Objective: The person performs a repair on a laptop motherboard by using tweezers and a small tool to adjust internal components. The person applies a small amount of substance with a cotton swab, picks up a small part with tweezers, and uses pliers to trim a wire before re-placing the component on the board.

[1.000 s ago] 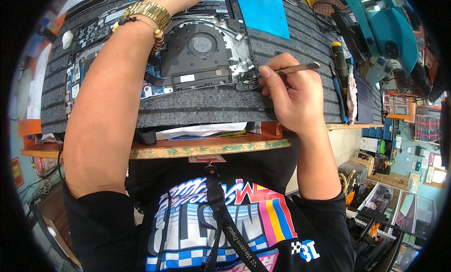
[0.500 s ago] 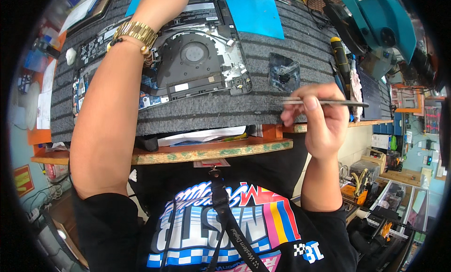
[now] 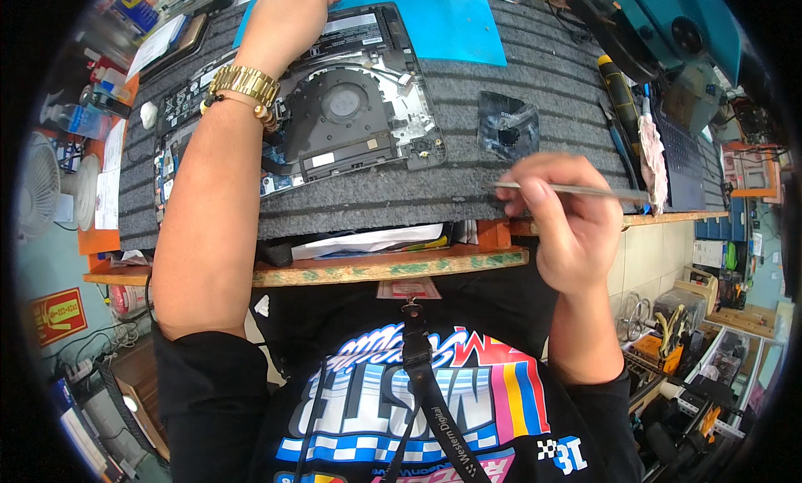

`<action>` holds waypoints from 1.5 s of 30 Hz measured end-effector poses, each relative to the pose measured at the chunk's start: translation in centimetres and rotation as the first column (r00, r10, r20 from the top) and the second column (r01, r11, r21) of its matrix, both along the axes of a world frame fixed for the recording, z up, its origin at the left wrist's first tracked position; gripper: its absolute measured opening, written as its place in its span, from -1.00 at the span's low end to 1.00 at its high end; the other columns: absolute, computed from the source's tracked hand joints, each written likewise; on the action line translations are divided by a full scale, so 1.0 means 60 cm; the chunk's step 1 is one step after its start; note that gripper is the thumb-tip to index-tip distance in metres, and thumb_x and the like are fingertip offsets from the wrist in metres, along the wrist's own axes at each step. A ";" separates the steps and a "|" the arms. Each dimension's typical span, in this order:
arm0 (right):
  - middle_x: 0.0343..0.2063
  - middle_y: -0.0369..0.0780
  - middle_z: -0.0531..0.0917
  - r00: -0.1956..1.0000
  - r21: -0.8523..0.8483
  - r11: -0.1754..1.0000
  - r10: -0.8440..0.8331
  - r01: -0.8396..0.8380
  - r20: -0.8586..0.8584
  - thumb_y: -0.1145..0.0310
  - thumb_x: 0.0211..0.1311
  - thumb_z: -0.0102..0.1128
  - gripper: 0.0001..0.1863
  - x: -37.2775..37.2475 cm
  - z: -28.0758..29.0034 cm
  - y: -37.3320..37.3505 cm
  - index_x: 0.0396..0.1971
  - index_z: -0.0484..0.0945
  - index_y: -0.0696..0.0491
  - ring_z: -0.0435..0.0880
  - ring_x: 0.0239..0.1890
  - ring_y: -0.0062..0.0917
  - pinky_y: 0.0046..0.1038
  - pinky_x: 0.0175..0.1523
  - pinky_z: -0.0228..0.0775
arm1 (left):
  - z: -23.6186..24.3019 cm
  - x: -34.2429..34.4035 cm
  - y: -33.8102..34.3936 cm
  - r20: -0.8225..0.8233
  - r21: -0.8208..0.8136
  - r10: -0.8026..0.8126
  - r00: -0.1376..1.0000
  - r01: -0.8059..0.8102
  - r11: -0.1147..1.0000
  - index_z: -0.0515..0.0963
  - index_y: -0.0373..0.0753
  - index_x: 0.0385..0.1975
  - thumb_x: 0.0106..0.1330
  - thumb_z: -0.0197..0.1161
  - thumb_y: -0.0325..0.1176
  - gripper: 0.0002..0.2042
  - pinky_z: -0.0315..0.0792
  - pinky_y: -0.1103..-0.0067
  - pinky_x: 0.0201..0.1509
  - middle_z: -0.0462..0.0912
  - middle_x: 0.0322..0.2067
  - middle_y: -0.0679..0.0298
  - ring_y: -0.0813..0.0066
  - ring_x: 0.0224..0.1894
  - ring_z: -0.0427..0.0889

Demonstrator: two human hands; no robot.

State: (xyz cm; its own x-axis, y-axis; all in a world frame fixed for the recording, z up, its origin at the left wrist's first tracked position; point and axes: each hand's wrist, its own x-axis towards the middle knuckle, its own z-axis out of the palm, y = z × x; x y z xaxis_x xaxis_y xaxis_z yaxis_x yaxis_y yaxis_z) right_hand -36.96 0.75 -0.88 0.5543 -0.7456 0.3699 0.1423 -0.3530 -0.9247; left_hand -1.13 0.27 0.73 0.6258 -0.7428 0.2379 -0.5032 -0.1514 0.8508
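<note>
An opened laptop base (image 3: 334, 107) with exposed fan, battery and board lies on a striped grey mat (image 3: 451, 82). My left hand (image 3: 288, 20) reaches over its far edge, near a blue mat (image 3: 451, 24); its fingers are mostly hidden, so what they hold cannot be seen. My right hand (image 3: 568, 216) is raised beside the laptop's right front, closed on a slim metal tool, apparently tweezers (image 3: 614, 192). A small glossy dark part (image 3: 508, 120) lies on the grey mat just beyond that hand, right of the laptop.
A teal machine (image 3: 652, 32), a yellow-and-black screwdriver (image 3: 616, 91) and a second laptop (image 3: 681, 161) stand or lie at right. Papers (image 3: 154, 45), a fan (image 3: 38, 178) and a white lump (image 3: 149, 114) are at left. A wooden ledge (image 3: 393, 266) runs along the front.
My right hand, holding the tool, has moved right and down away from the laptop's right front corner. The dark part now lies apart to the right of the laptop. My left hand stays over the far edge.
</note>
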 end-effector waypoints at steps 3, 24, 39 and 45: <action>-0.47 -0.12 0.73 0.985 -0.213 0.977 -0.015 -0.022 -0.172 0.49 0.44 0.43 -0.87 0.045 0.020 -0.025 -0.26 0.68 0.25 0.69 -0.52 -0.44 -0.43 -0.34 0.51 | -0.018 0.013 0.002 0.102 0.056 0.052 0.993 -0.058 0.997 0.64 -0.37 -0.35 0.70 0.08 -0.12 -0.55 0.56 0.36 -0.12 0.82 -0.33 0.12 0.30 -0.28 0.74; -0.62 -0.11 0.60 0.838 -0.322 0.930 -0.030 -0.176 -0.545 0.41 0.46 0.43 -0.86 0.117 0.054 -0.051 -0.22 0.68 0.18 0.57 -0.59 -0.30 -0.30 -0.40 0.39 | 0.002 0.005 0.009 0.170 0.131 0.011 0.985 -0.034 0.991 0.71 -0.43 -0.08 0.70 0.04 -0.13 -0.56 0.61 0.26 0.11 0.87 -0.17 -0.01 0.08 -0.05 0.84; -0.60 -0.09 0.63 0.832 -0.326 0.926 -0.025 -0.190 -0.555 0.41 0.48 0.39 -0.87 0.124 0.054 -0.054 -0.22 0.69 0.17 0.62 -0.56 -0.24 -0.26 -0.36 0.41 | -0.003 0.009 0.004 0.189 0.131 0.000 0.982 -0.025 0.991 0.72 -0.42 -0.08 0.69 0.05 -0.14 -0.57 0.61 0.26 0.10 0.87 -0.17 0.00 0.09 -0.05 0.84; -0.62 -0.11 0.61 0.841 -0.321 0.930 -0.024 -0.179 -0.540 0.43 0.47 0.39 -0.89 0.125 0.055 -0.052 -0.23 0.69 0.17 0.60 -0.58 -0.29 -0.28 -0.39 0.39 | 0.004 0.000 0.006 0.104 0.139 0.020 0.994 -0.035 0.990 0.72 -0.42 -0.10 0.70 0.05 -0.13 -0.56 0.63 0.28 0.02 0.87 -0.19 0.00 0.13 -0.13 0.84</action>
State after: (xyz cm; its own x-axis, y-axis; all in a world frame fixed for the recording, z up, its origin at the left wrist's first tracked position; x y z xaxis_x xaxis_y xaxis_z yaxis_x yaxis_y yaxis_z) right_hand -29.43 -2.39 2.43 0.7888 -0.5708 0.2280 -0.2884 -0.6713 -0.6828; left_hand -1.16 0.63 0.99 0.6244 -0.7560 0.1965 -0.5804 -0.2806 0.7645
